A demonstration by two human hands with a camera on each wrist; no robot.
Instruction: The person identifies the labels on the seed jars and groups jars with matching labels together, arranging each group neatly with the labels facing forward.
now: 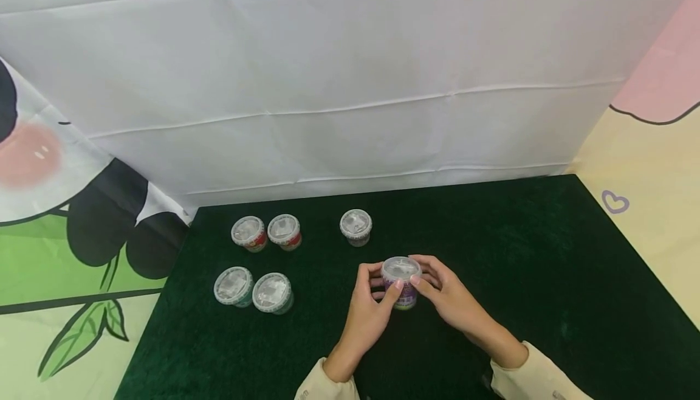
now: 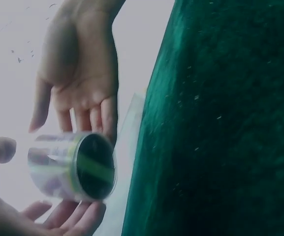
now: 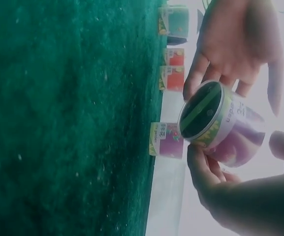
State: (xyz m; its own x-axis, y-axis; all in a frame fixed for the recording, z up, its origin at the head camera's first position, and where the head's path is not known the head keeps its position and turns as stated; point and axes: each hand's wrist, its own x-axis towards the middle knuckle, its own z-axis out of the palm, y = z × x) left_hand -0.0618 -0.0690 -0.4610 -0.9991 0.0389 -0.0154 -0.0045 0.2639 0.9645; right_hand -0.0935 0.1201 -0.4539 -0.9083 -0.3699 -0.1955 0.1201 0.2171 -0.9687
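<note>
Both hands hold a small lidded plastic cup [image 1: 401, 284] with a purple label and a clear lid, upright in the head view. Its round base, dark with a green strip, shows above the green table in both wrist views. On the cup's left side is my left hand [image 1: 374, 312], its thumb on the front and its fingers spread round behind. My right hand [image 1: 451, 300] meets the other side, thumb at the rim and fingers near the back. Behind them stands another purple-labelled cup [image 3: 169, 139], seen in the head view as a lidded cup [image 1: 356, 227].
At the back left, two red-labelled cups [image 1: 248, 233] [image 1: 285, 231] stand side by side. Nearer me are two green-labelled cups [image 1: 234, 286] [image 1: 273, 292], close together. The dark green table [image 1: 547, 303] meets a white cloth wall [image 1: 350, 138] behind, with printed cloths on both sides.
</note>
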